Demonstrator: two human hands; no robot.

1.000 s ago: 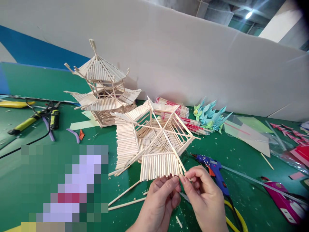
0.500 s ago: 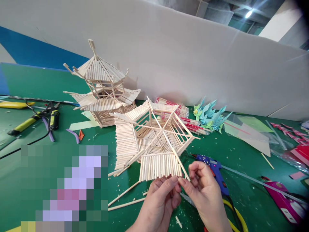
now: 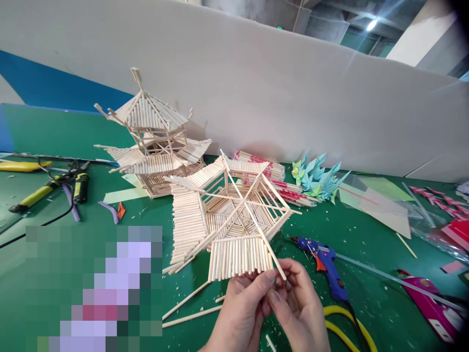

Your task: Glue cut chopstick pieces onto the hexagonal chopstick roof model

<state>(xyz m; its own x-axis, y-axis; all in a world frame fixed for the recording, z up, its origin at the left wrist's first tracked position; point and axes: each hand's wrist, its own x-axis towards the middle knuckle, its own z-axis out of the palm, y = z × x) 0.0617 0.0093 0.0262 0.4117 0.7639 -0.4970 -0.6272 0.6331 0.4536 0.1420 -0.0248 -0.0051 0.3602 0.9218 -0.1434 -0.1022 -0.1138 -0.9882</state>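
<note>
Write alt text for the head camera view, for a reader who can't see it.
The left hand and right hand pinch the near corner of a hexagonal stick roof resting on a green table. Behind it stands a two-tier stick pagoda. A blue glue gun lies right of the hands, and pliers lie at far left.

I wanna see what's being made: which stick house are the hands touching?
The flat six-sided roof frame: left hand and right hand touch its near edge. The tall pagoda stands behind, untouched.

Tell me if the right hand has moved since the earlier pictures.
Yes. The right hand has shifted left and down, away from the blue glue gun, closer to the left hand.
</note>
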